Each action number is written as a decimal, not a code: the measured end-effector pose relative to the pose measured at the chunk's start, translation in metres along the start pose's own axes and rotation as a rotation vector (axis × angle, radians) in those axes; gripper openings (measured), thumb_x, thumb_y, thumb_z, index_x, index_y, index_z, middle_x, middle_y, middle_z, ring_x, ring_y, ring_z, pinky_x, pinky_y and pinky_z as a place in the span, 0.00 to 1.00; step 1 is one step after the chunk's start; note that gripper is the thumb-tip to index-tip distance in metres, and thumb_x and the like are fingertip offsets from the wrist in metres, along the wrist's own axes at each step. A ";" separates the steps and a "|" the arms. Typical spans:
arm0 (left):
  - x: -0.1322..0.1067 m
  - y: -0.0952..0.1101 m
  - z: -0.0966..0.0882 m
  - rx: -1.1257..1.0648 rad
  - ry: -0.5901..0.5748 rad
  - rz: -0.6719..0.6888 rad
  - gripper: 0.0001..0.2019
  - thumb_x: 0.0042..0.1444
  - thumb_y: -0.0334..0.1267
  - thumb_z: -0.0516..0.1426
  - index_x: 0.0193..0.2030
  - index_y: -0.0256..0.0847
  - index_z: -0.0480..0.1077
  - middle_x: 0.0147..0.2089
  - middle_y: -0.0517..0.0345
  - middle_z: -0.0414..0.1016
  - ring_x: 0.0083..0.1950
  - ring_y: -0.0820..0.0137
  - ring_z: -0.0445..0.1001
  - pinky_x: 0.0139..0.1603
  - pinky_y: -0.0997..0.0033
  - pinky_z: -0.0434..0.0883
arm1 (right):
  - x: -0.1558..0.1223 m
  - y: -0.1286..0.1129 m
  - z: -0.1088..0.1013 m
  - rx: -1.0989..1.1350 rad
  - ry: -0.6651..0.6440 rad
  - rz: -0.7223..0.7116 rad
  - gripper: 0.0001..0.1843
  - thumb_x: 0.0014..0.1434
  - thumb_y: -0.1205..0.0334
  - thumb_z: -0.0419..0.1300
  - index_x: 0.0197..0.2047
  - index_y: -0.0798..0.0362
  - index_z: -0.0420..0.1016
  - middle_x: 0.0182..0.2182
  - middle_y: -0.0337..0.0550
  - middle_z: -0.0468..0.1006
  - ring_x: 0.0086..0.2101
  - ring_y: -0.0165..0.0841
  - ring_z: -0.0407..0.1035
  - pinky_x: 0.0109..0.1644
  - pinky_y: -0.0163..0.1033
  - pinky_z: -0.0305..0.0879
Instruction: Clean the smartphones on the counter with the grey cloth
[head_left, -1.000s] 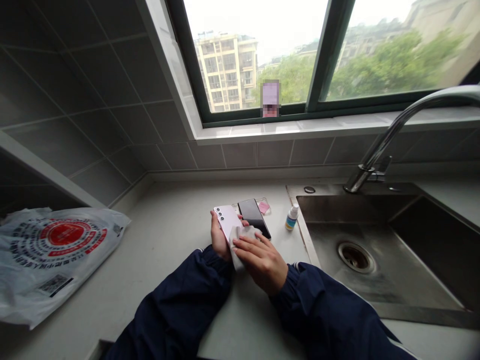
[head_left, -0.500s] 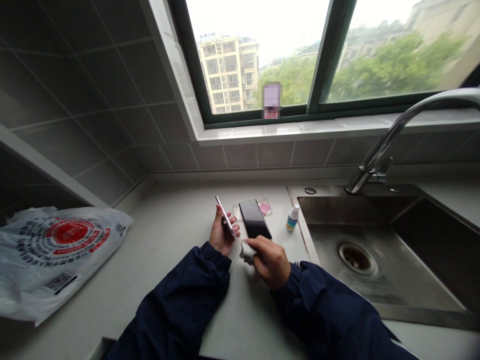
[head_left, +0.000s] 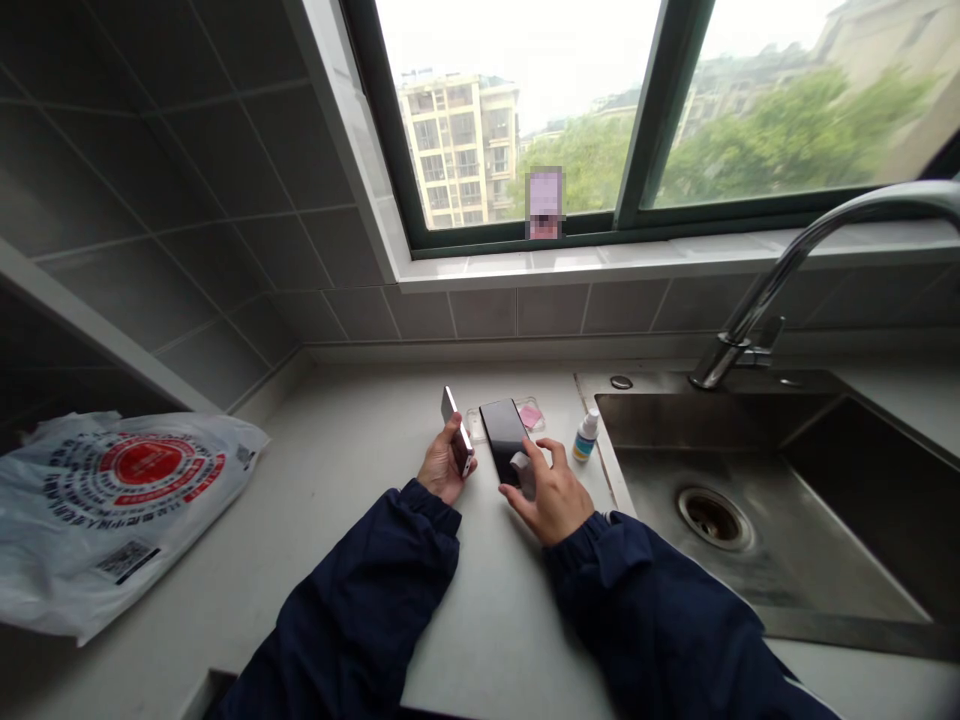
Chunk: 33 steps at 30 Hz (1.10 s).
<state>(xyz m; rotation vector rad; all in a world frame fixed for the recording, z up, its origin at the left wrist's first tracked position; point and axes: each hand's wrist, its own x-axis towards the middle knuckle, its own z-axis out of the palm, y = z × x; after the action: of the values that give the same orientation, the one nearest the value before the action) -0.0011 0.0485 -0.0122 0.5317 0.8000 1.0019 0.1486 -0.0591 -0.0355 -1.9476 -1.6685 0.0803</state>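
Observation:
My left hand (head_left: 444, 466) grips a smartphone (head_left: 457, 435) by its sides, tilted up above the counter with its edge towards me. In my right hand (head_left: 553, 497) is a small crumpled grey cloth (head_left: 523, 472), tucked behind the curved thumb and fingers. These fingers are over the lower end of a second, dark-screened phone (head_left: 504, 430) lying on the counter. Partly under that phone is a clear phone case (head_left: 475, 424), with a pink piece (head_left: 530, 416) beside it. A small white-capped bottle (head_left: 586, 436) stands upright to the right of my right hand.
A steel sink (head_left: 750, 570) with a curved faucet (head_left: 757, 290) is on the right. At the left lies a white plastic bag (head_left: 150, 520) with red and black print. A tiled wall and a window (head_left: 517, 120) rise behind the white counter (head_left: 360, 420).
My left hand has turned the phone, so more of its face shows. My right hand has opened its fingers somewhat and shifted right, with the cloth now over the lying phone's lower end.

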 end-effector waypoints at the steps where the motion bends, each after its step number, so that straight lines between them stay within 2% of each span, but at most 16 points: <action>1: 0.000 0.000 0.000 0.004 0.001 -0.003 0.19 0.45 0.47 0.68 0.32 0.39 0.65 0.25 0.66 0.67 0.18 0.80 0.65 0.14 0.80 0.63 | 0.000 0.001 0.001 -0.012 -0.012 0.014 0.41 0.54 0.47 0.64 0.66 0.53 0.58 0.58 0.54 0.62 0.48 0.44 0.71 0.44 0.43 0.72; 7: -0.003 -0.001 0.003 -0.001 -0.028 0.007 0.18 0.45 0.46 0.68 0.33 0.39 0.66 0.24 0.67 0.67 0.19 0.80 0.65 0.15 0.81 0.64 | 0.005 -0.005 0.005 -0.084 -0.053 0.034 0.53 0.53 0.38 0.63 0.71 0.52 0.44 0.55 0.55 0.65 0.46 0.45 0.71 0.44 0.43 0.69; 10: -0.006 -0.001 0.006 -0.020 -0.053 0.021 0.18 0.45 0.46 0.68 0.33 0.39 0.66 0.24 0.67 0.66 0.19 0.80 0.65 0.15 0.82 0.65 | 0.009 -0.010 0.006 -0.122 -0.061 0.049 0.55 0.53 0.37 0.62 0.72 0.53 0.41 0.54 0.55 0.65 0.45 0.44 0.71 0.44 0.42 0.68; 18: -0.003 -0.001 0.002 -0.051 -0.062 0.011 0.16 0.47 0.44 0.67 0.35 0.39 0.67 0.25 0.65 0.69 0.22 0.77 0.70 0.21 0.78 0.71 | 0.018 -0.011 0.004 -0.198 -0.139 0.138 0.51 0.55 0.36 0.58 0.71 0.53 0.43 0.49 0.53 0.68 0.39 0.42 0.73 0.38 0.40 0.65; 22: 0.002 -0.003 -0.002 -0.076 -0.036 0.018 0.18 0.46 0.46 0.68 0.36 0.39 0.68 0.26 0.63 0.72 0.28 0.72 0.75 0.31 0.72 0.77 | 0.019 -0.010 0.002 -0.179 -0.164 0.161 0.46 0.57 0.42 0.57 0.71 0.53 0.44 0.47 0.51 0.71 0.41 0.42 0.73 0.39 0.40 0.64; 26: 0.004 -0.003 -0.003 -0.124 -0.026 0.072 0.17 0.45 0.43 0.69 0.37 0.40 0.69 0.26 0.64 0.73 0.31 0.70 0.77 0.41 0.65 0.78 | 0.017 -0.009 0.000 -0.172 -0.171 0.162 0.46 0.58 0.43 0.57 0.71 0.51 0.43 0.46 0.50 0.71 0.40 0.42 0.73 0.39 0.40 0.63; 33: 0.003 -0.003 0.000 -0.150 -0.018 0.102 0.17 0.43 0.40 0.69 0.36 0.40 0.69 0.25 0.64 0.71 0.36 0.67 0.79 0.48 0.61 0.75 | 0.018 -0.008 0.000 -0.166 -0.206 0.161 0.54 0.54 0.34 0.56 0.71 0.57 0.41 0.49 0.55 0.71 0.43 0.45 0.72 0.40 0.42 0.63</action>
<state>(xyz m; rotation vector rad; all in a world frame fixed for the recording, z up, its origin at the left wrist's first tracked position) 0.0010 0.0496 -0.0154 0.4547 0.6807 1.1397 0.1454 -0.0417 -0.0266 -2.2633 -1.6898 0.2168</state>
